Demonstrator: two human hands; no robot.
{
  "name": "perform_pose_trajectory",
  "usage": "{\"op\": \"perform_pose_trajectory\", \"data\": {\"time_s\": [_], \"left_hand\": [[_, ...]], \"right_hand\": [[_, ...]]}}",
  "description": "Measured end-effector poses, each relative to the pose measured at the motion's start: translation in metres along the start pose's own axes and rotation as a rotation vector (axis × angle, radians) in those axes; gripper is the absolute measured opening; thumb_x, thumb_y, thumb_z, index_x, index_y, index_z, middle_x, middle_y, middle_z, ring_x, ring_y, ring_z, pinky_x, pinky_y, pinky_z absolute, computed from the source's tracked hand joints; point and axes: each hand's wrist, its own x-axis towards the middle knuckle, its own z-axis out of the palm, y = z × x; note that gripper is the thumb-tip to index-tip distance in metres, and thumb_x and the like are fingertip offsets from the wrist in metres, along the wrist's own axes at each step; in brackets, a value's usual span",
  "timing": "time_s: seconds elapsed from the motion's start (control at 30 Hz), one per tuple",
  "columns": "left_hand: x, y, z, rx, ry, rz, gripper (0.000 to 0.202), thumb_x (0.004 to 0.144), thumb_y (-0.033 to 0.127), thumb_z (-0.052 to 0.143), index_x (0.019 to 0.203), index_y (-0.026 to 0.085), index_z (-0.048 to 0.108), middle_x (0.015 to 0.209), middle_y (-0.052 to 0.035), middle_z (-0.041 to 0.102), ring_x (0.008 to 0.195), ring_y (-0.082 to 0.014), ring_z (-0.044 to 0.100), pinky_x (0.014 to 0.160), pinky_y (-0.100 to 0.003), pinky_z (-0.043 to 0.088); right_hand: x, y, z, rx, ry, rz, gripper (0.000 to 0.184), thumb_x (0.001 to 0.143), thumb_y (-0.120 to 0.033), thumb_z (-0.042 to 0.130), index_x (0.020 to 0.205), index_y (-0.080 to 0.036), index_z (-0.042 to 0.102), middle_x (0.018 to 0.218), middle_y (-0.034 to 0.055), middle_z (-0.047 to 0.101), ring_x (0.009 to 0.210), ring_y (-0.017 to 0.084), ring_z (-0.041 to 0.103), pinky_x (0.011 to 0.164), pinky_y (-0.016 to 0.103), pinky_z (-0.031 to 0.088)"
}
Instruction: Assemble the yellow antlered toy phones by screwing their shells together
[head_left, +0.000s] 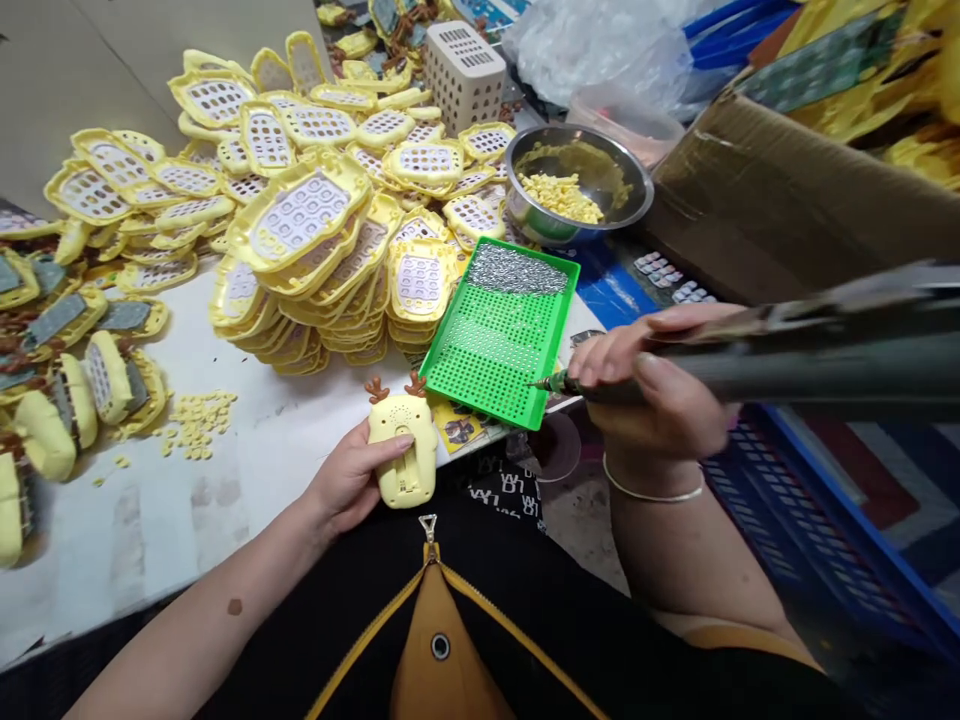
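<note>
Closest to you, your left hand (349,475) has a firm grip on the yellow casing (421,440), back face up, brown antlers pointing away, thumb pressed beside the long open recess, all of it held at the near edge of the bench (262,520). And here's your right hand (660,375), grip wrapped round the dark driver (810,350), its bit (541,383) levelled over the near right corner of the green tray (480,375)! Touching it or just above? Can't tell, nor whether a screw sits on that tip. Up at the tray's far end lie the screws (517,270), heaped in a silvery band. This looks like the fastening step, at the screw pick-up; the next move would call for a screw on the bit, then a straight, square approach to a hole in that casing while your left keeps it steady. Just beyond, the stacked shells (307,225) crowd the left, and the metal bowl (637,205) of yellow bits stands behind the tray.
</note>
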Motion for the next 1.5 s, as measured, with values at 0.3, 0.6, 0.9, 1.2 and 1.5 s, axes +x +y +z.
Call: {"op": "perform_pose_trajectory", "data": {"time_s": [0.3,0.6,0.9,1.2,1.5], "left_hand": [[-0.007,-0.011,-0.003,-0.016,-0.106,0.048,0.051,0.062,0.016,0.085,0.108,0.012,0.064,0.093,-0.0067,0.073,0.079,-0.0162,0.067,0.072,-0.026,0.055],[-0.009,-0.009,-0.009,-0.020,-0.171,0.021,0.049,0.062,0.016,0.084,0.108,0.012,0.065,0.092,-0.0062,0.072,0.076,-0.0154,0.065,0.069,-0.026,0.052],[-0.006,-0.008,-0.016,-0.030,-0.239,-0.025,0.046,0.056,0.016,0.087,0.099,0.013,0.069,0.086,-0.0064,0.072,0.073,-0.0175,0.066,0.072,-0.030,0.052],[0.000,-0.006,-0.009,0.019,-0.180,-0.037,0.044,0.061,0.020,0.083,0.102,0.013,0.068,0.090,-0.0082,0.073,0.077,-0.0192,0.066,0.075,-0.032,0.050],[0.001,-0.009,-0.010,0.057,-0.173,-0.024,0.042,0.063,0.019,0.081,0.102,0.013,0.067,0.093,-0.0086,0.072,0.082,-0.0208,0.065,0.079,-0.033,0.047]], "right_hand": [[-0.019,-0.021,0.074,0.352,-0.225,0.151,0.011,0.082,-0.024,0.064,0.093,-0.025,0.061,0.055,-0.0067,0.050,0.044,0.011,0.049,0.044,0.027,0.047],[-0.022,-0.005,0.083,0.353,-0.259,0.174,0.014,0.082,-0.022,0.065,0.096,-0.025,0.063,0.056,-0.0064,0.051,0.046,0.011,0.050,0.045,0.027,0.047],[-0.013,-0.005,0.081,0.308,-0.182,0.338,0.015,0.078,-0.032,0.070,0.090,-0.029,0.063,0.053,-0.0061,0.048,0.041,0.013,0.046,0.042,0.029,0.046],[-0.022,0.007,0.078,0.241,-0.438,0.224,0.012,0.084,-0.024,0.066,0.090,-0.026,0.056,0.059,-0.0059,0.053,0.045,0.012,0.051,0.046,0.029,0.049],[-0.032,0.019,0.076,0.346,-0.677,0.228,0.019,0.072,-0.016,0.070,0.082,-0.022,0.055,0.057,-0.0050,0.055,0.046,0.011,0.050,0.045,0.024,0.044]]}}
